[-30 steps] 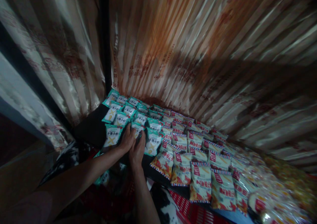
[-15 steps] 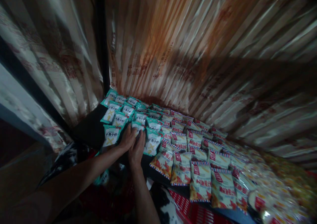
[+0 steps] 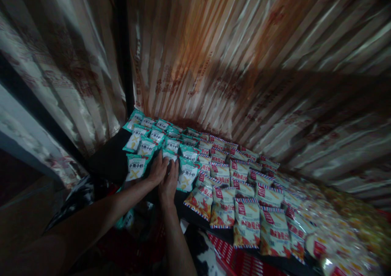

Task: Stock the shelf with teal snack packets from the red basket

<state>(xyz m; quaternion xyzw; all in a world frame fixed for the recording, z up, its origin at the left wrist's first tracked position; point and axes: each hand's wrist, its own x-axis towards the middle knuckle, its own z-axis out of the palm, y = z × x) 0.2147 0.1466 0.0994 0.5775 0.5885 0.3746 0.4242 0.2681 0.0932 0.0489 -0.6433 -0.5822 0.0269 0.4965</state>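
A green-and-white snack bag (image 3: 170,155) is held between my two hands at the front of the green group. My left hand (image 3: 159,169) grips its left side, and my right hand (image 3: 170,182) closes on its right; the fingers cover its lower part. Beside my left hand stands another green-and-white bag (image 3: 136,167). Close against my right hand is one more such bag (image 3: 187,174). Several matching bags sit in rows behind, up to the curtain.
Rows of cream-and-red snack bags (image 3: 247,223) fill the dark shelf to the right, followed by clear-wrapped packs (image 3: 332,231) and yellowish packs (image 3: 360,219). A red plastic basket (image 3: 226,255) is below the front edge. Printed curtains (image 3: 214,64) hang behind and at left.
Both hands stay around the same bag, which tips back slightly between them. The view has shifted very slightly; the other bags keep their places.
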